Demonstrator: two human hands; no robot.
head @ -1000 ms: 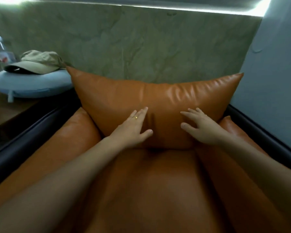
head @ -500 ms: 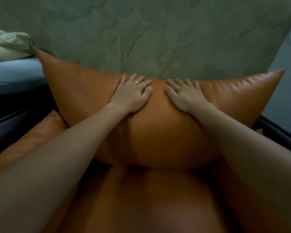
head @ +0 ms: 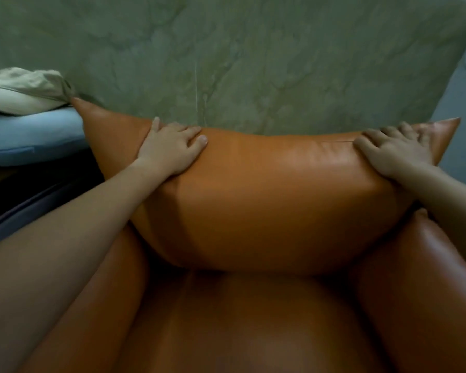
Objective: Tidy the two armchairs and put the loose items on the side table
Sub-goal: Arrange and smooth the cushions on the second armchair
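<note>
An orange leather back cushion [head: 267,195] stands upright at the rear of an orange armchair seat [head: 248,327], against a green marbled wall. My left hand [head: 171,149] lies over the cushion's top edge near its left end, fingers curled over the ridge. My right hand [head: 396,150] rests the same way near the right corner. Both palms press flat on the leather; neither hand lifts the cushion off the seat.
A beige cap [head: 24,90] lies on a pale blue round pillow [head: 30,138] at the left, beyond the chair's dark frame [head: 38,195]. Padded orange armrests [head: 425,286] flank the seat. A grey-blue wall [head: 460,125] closes in on the right.
Both hands slid up from the cushion's front face to its top edge, then spread apart from the middle toward the two ends. The view moved closer to the cushion.
</note>
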